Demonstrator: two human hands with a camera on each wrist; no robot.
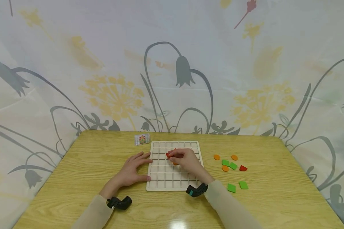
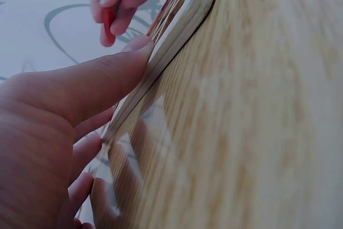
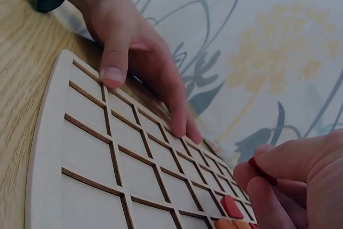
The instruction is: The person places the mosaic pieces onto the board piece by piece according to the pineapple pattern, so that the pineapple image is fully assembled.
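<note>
My right hand (image 1: 186,159) is over the upper middle of a pale wooden grid board (image 1: 157,186), pinching a thin red piece (image 3: 262,171) between thumb and fingers. The right wrist view shows the pinched piece edge-on, held above the board. Below it, another red piece (image 3: 231,206) and an orange piece (image 3: 225,223) sit in the grid; my hand partly covers this area in the head view. My left hand (image 1: 132,170) rests at the board's left edge, thumb and fingertips touching the rim, fingers spread and fairly straight.
Right of the board lie loose orange discs (image 1: 234,157), several green squares (image 1: 231,188) and a red rounded piece (image 1: 243,168). A small card (image 1: 142,139) with a coloured grid pattern lies beyond the board's upper left corner. A patterned curtain (image 1: 172,95) hangs behind the wooden table (image 1: 74,178).
</note>
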